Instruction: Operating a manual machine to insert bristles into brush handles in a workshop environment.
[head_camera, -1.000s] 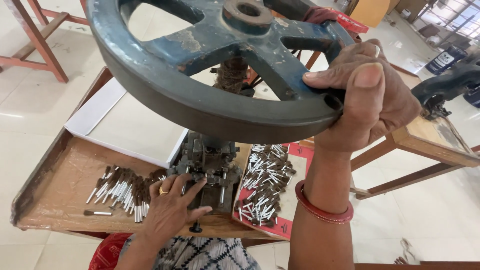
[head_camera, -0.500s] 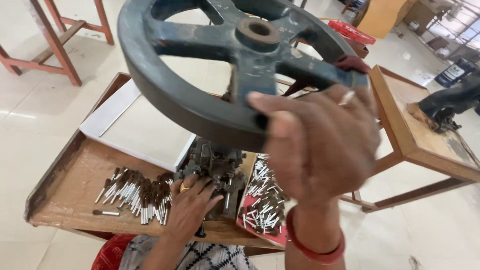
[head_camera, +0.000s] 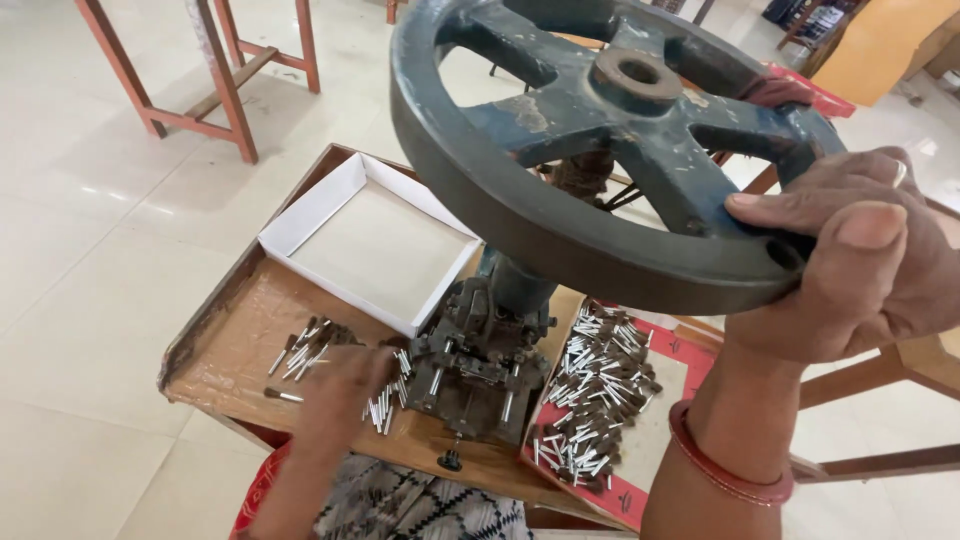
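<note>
My right hand (head_camera: 850, 260) grips the rim of a big dark cast-iron handwheel (head_camera: 560, 210) at its right side, thumb on top. The wheel sits on top of a small hand press (head_camera: 478, 362) standing on a wooden tray table (head_camera: 215, 350). My left hand (head_camera: 335, 395), blurred, is down at the press's left side, over a pile of small metal pins (head_camera: 305, 345). Whether it holds a pin I cannot tell. A red bangle circles my right wrist.
A shallow white cardboard box (head_camera: 300, 215) lies behind the press on the left. A red tray (head_camera: 660, 420) with several metal pins lies right of the press. Red-framed wooden tables (head_camera: 225, 85) stand on the pale tiled floor around.
My right hand has swung the handwheel's rim from the front round to the right. My left hand has slid left from the press toward the pin pile.
</note>
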